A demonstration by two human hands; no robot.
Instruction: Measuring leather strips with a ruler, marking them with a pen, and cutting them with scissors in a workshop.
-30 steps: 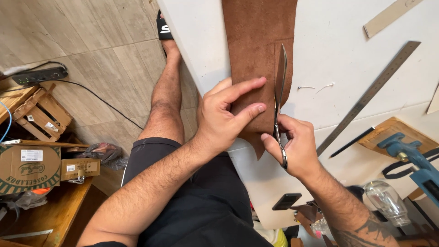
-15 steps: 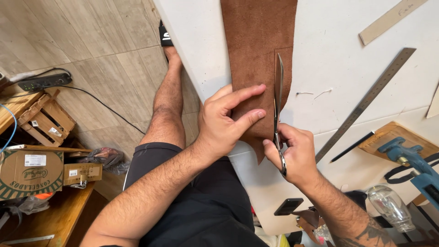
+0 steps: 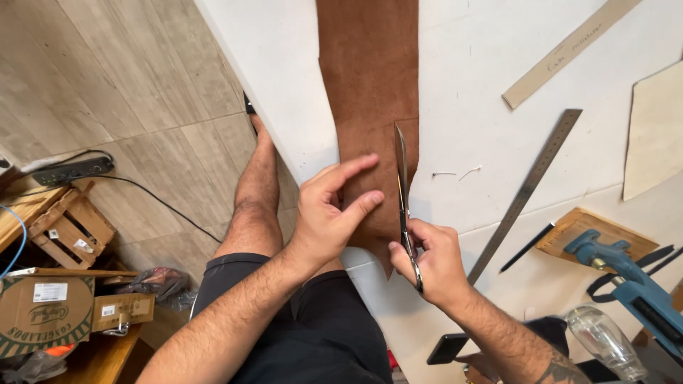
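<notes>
Since the earlier frame the scissors (image 3: 403, 192) sit slightly further up the brown leather strip (image 3: 370, 92), centre frame. Our right hand (image 3: 430, 259) clenches their handles; left hand (image 3: 331, 213) presses flat, fingers near blades: nick risk, cut may wander.

On the white table lay one brown leather strip (image 3: 370, 92), one pair of scissors (image 3: 403, 192), one steel ruler (image 3: 530, 188), one black pencil (image 3: 526, 247), and two hands worked.
</notes>
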